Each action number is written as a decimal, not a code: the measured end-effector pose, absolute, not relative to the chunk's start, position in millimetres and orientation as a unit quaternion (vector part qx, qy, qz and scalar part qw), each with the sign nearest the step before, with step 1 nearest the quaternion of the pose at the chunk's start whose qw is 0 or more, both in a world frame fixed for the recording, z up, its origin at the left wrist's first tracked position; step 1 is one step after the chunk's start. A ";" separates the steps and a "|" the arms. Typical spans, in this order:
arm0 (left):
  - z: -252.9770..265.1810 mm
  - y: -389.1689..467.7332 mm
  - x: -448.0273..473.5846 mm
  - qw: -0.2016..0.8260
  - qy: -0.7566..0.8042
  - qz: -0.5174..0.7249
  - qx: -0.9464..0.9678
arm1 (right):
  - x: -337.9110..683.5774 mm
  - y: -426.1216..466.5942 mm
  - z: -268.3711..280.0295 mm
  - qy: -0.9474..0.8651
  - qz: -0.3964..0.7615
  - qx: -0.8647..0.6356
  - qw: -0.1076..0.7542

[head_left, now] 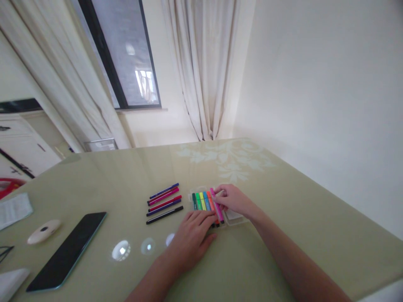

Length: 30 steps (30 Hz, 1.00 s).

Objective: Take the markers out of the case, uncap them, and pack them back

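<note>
A clear plastic case (235, 222) lies opened out on the table, with a row of felt-tip pens (202, 201) in it: dark green, green, yellow, blue and orange. At the right end of the row, the fingers of my right hand (232, 199) pinch a pink felt-tip pen (218, 209) near its far end. This pen sits slightly tilted along the case's middle edge. My left hand (195, 228) lies with fingers stretched over the near ends of the pens, covering part of them. Whether its fingertips press on the pens is hard to see.
Left of the case lie several loose pens, among them a black pen (164, 215) and a red pen (165, 203). A dark tablet (67, 251), a cream oval object (44, 232) and a paper (15, 210) are farther left. A wall (315, 92) borders the table's right side.
</note>
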<state>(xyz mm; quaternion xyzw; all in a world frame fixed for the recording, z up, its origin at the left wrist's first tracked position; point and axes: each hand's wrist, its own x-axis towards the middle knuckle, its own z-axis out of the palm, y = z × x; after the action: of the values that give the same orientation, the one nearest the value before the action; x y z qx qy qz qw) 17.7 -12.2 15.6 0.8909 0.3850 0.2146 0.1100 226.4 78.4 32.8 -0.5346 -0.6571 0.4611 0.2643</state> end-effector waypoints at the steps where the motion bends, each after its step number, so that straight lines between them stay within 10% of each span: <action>1: 16.2 -12.5 17.8 0.111 0.386 0.211 0.891 | 225.4 77.7 32.3 -0.659 0.453 -0.540 0.262; 30: 17.6 -14.7 18.7 0.097 0.376 0.202 0.899 | 210.9 68.2 41.8 -0.723 0.233 -0.624 0.180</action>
<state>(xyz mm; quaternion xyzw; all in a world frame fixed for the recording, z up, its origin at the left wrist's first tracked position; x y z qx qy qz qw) 18.7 -14.7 17.6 0.8990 0.3762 0.2020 0.0969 210.9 68.2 41.8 -0.6245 -0.7234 0.2327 0.1805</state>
